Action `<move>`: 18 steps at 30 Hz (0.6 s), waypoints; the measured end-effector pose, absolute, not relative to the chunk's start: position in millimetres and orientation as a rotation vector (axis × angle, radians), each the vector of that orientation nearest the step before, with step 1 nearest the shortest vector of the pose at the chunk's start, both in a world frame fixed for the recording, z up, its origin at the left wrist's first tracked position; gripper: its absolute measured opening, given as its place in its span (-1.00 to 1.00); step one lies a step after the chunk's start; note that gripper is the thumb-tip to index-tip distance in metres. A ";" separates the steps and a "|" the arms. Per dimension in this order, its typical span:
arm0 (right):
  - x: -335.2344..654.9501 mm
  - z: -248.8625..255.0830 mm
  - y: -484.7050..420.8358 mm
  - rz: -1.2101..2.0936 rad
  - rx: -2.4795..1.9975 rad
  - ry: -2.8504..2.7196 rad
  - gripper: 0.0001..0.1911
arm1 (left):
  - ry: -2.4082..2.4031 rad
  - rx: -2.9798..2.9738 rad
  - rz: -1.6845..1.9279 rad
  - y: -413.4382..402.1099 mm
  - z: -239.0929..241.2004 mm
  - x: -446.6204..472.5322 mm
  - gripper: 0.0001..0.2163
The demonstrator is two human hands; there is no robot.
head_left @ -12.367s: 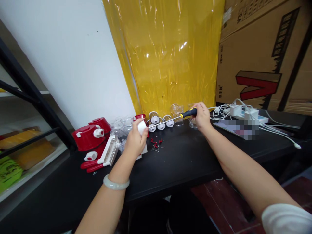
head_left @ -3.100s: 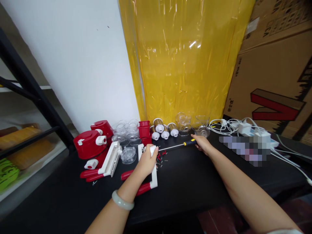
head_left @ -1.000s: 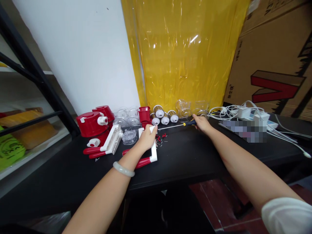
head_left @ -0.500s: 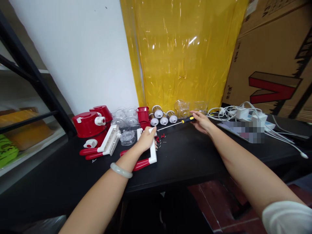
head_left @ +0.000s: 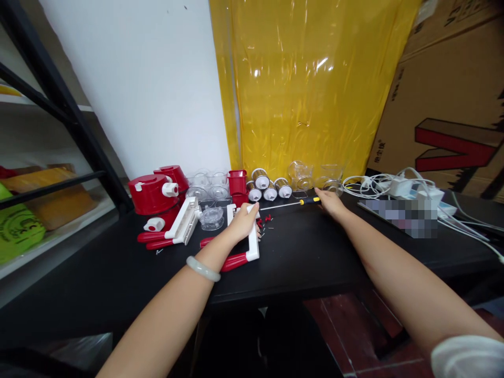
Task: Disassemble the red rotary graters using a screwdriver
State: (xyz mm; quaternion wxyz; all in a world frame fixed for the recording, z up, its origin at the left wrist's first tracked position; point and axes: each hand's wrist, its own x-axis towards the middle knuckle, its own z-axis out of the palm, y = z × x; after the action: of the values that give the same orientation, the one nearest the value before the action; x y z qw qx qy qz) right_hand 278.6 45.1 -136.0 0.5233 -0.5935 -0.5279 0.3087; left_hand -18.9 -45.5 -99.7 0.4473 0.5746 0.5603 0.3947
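My left hand [head_left: 242, 224] is wrapped round a white plastic frame with red handles [head_left: 254, 244], which rests low over the black table. My right hand [head_left: 331, 202] has its fingers at the end of the black and yellow handle of a screwdriver [head_left: 310, 201]. The screwdriver's long shaft runs left to the frame beside my left thumb; its tip is hard to make out. Small red pieces [head_left: 268, 218] and several screws lie just right of the frame. Another white frame with red handles [head_left: 185, 226] lies to the left, near a clear plastic part [head_left: 211, 218].
Red round housings [head_left: 147, 194] with white knobs stand at the left. Red hoppers [head_left: 237, 182], white-ended drums [head_left: 260, 179] and clear cups [head_left: 301, 176] line the back. White cables [head_left: 364, 184], chargers and a tablet-like device [head_left: 388, 215] occupy the right side.
The whole view has shifted slightly. My right hand and the screwdriver handle have dropped a little, so the screwdriver lies flatter. My left hand still grips the frame.
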 end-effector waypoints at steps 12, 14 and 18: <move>278.9 -131.0 44.9 1.205 -0.744 -0.996 -0.74 | 1.288 1.309 0.937 -44.1 -99.5 -21.1 -0.66; 281.3 -129.7 43.5 1.259 -0.714 -0.961 -0.76 | 1.278 1.291 0.941 -44.5 -99.3 -20.3 -0.67; 280.7 -130.3 45.0 1.250 -0.759 -0.953 -0.87 | 1.278 1.335 0.964 -45.2 -100.2 -18.6 -0.62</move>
State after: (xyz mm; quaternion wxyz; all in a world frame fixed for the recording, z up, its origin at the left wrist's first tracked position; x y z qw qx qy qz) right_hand 280.7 45.0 -130.3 0.6427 -0.3333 -0.4182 0.5486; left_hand -18.6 -45.2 -100.2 0.5041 0.5532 0.5294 0.3994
